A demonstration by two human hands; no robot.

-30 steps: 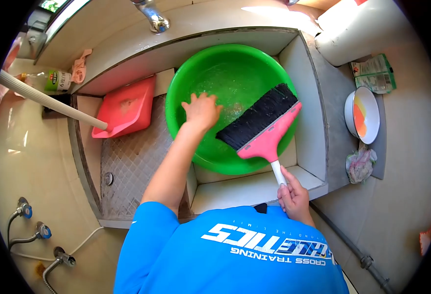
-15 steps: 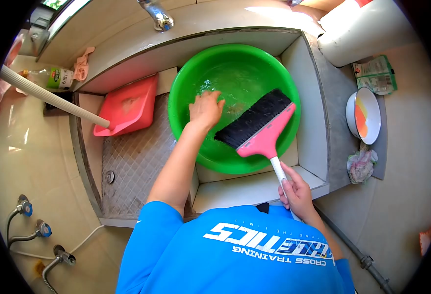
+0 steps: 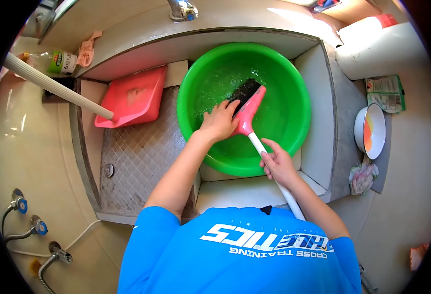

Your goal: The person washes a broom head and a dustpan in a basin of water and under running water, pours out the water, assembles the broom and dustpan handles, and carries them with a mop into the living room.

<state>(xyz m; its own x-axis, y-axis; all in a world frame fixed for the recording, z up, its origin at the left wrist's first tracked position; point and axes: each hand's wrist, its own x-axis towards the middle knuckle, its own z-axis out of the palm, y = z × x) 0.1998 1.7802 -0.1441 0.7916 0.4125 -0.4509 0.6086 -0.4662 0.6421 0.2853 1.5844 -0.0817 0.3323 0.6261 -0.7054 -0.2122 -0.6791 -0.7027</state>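
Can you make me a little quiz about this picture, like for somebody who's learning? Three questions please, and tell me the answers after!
1. True or false: the pink dustpan is outside the green basin.
2. Pick one: what is the right hand touching?
A) the bowl
B) the white handle of the broom
C) the faucet
3. Short answer: which hand is nearer the black bristles?

Key:
1. True
2. B
3. The left hand
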